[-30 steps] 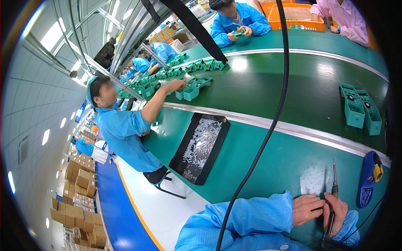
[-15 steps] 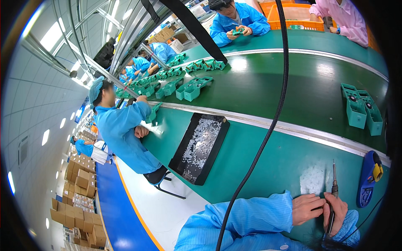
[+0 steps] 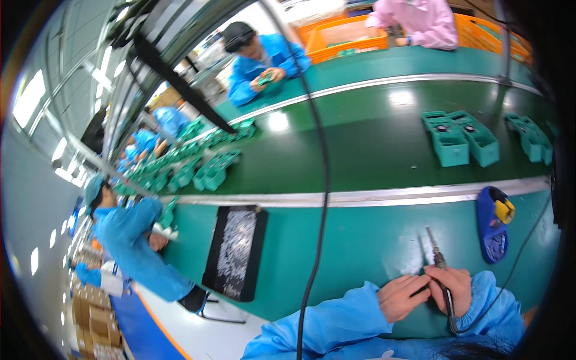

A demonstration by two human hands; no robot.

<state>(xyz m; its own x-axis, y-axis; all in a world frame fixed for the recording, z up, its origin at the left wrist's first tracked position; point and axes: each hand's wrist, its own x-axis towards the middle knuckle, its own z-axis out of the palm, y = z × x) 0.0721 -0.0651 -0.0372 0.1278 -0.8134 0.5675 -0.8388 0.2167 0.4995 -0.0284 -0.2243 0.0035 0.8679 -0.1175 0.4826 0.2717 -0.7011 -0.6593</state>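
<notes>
My right hand (image 3: 455,288) is wrapped round the dark handle of a soldering iron (image 3: 440,259), whose thin metal tip points up and away over the green worktop (image 3: 366,240). A cable runs off its lower end. Close against it is my left hand (image 3: 403,297), its fingers bent and pressed together by the right thumb. Whatever those fingers may hold is hidden. Right of the hands stands a blue soldering iron stand (image 3: 492,231) with a yellow part (image 3: 504,211).
A black tray (image 3: 259,258) of small whitish pieces lies to the left. Beyond the metal rail (image 3: 384,197), green plastic housings (image 3: 450,147) sit on the dark green belt (image 3: 360,141). A black cable (image 3: 321,240) hangs across the view. A co-worker in blue (image 3: 129,249) sits at the left.
My view has turned to the right, so the tray, stand and housings appear further left. Another housing pair has come into view at right. My hands keep nearly the same pose.
</notes>
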